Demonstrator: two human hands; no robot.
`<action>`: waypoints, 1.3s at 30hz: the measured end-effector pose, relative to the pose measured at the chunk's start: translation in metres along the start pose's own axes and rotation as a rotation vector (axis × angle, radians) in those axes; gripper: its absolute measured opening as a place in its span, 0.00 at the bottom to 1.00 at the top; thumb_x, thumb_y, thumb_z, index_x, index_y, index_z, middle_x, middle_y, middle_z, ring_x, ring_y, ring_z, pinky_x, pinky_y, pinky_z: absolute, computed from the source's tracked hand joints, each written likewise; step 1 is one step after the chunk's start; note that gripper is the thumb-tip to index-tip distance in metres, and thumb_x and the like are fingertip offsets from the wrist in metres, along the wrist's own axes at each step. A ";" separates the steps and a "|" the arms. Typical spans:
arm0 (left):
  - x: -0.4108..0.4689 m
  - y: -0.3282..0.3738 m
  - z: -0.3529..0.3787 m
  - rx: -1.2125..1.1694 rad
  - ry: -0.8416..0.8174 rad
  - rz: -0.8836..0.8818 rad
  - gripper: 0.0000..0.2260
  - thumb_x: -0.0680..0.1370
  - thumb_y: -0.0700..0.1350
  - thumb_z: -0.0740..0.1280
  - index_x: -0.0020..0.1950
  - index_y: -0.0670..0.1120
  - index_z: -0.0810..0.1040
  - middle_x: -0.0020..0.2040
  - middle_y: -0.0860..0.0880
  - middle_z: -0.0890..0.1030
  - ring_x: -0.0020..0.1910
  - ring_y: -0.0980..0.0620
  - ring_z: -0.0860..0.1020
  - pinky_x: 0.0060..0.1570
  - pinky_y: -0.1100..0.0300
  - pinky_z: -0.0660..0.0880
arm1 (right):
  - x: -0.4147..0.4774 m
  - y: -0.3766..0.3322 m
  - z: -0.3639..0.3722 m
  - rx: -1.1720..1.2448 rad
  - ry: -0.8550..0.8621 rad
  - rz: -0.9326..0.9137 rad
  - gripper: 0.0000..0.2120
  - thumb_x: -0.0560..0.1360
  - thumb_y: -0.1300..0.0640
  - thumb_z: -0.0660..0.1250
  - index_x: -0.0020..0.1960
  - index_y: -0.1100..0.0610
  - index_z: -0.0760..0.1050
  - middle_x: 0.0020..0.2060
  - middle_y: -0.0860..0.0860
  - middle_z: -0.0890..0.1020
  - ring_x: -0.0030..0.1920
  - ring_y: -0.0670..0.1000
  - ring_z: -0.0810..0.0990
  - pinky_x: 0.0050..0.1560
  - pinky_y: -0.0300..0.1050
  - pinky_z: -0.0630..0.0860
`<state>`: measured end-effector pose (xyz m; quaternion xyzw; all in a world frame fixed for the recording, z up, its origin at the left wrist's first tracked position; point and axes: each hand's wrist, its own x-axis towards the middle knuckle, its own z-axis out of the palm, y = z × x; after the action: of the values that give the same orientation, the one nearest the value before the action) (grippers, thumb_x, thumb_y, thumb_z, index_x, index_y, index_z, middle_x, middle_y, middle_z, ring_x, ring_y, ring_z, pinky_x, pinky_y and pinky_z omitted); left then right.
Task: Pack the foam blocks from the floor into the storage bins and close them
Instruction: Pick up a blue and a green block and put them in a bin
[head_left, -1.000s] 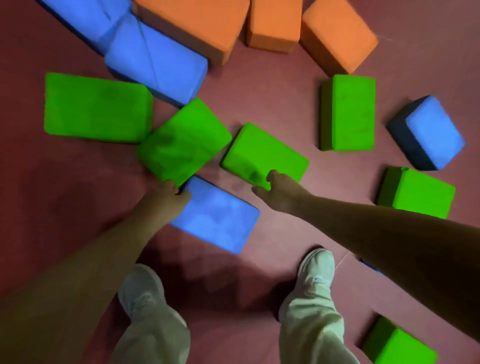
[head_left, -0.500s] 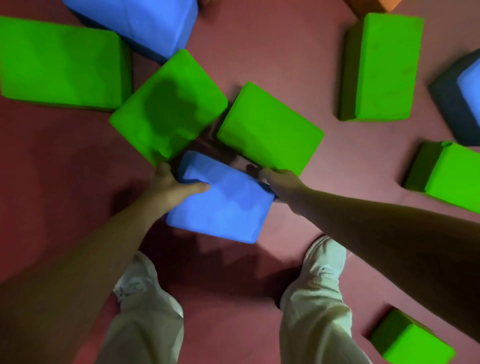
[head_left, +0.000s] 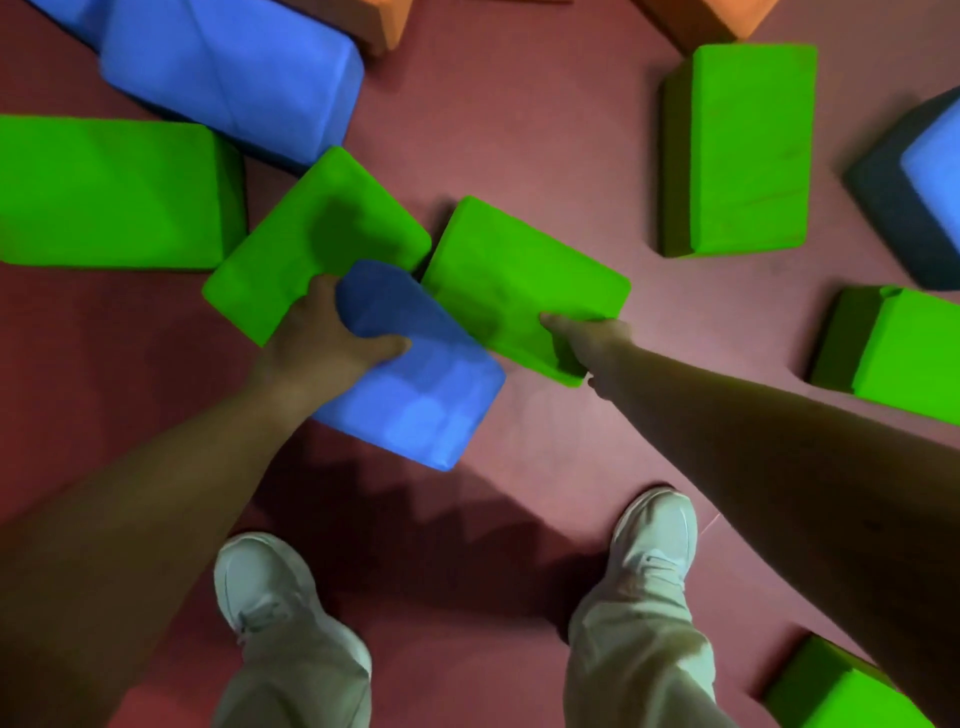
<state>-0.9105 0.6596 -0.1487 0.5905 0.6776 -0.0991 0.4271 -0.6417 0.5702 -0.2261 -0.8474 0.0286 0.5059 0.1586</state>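
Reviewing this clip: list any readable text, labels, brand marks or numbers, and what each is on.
None readable. The blue foam block in the left hand, the green foam block that the right hand grips, and the other blocks show plain faces. The white shoes show no legible mark.

On floor (head_left: 519, 130), middle block (head_left: 415, 384) in front of left block (head_left: 311, 244) and right block (head_left: 509, 280).

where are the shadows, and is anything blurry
Head view: dark shadow lies on the floor between the shoes and the blue block the left hand grips; a shadow patch darkens the green block beside it; block edges look soft throughout.
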 end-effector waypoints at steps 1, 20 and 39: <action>-0.001 -0.002 0.001 -0.002 0.009 -0.010 0.40 0.67 0.57 0.78 0.72 0.45 0.64 0.68 0.44 0.74 0.65 0.43 0.73 0.61 0.51 0.70 | 0.002 -0.001 0.000 0.031 0.031 -0.040 0.42 0.60 0.44 0.82 0.66 0.58 0.68 0.58 0.50 0.77 0.58 0.52 0.78 0.52 0.48 0.74; -0.150 0.230 -0.308 0.103 0.292 0.299 0.41 0.61 0.57 0.81 0.65 0.44 0.66 0.59 0.37 0.75 0.58 0.36 0.76 0.56 0.43 0.74 | -0.347 -0.279 -0.211 -0.282 0.352 -0.913 0.33 0.67 0.42 0.76 0.59 0.61 0.64 0.56 0.61 0.72 0.56 0.63 0.74 0.56 0.53 0.71; -0.553 0.278 -0.715 -0.128 0.734 0.431 0.36 0.64 0.57 0.79 0.65 0.45 0.67 0.61 0.39 0.77 0.59 0.39 0.76 0.54 0.50 0.73 | -0.920 -0.362 -0.326 -0.344 0.578 -1.403 0.44 0.65 0.39 0.76 0.68 0.62 0.59 0.59 0.62 0.70 0.61 0.67 0.72 0.60 0.60 0.73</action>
<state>-1.0289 0.7987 0.7789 0.6870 0.6505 0.2511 0.2045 -0.7375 0.7135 0.8003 -0.7781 -0.5531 0.0436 0.2944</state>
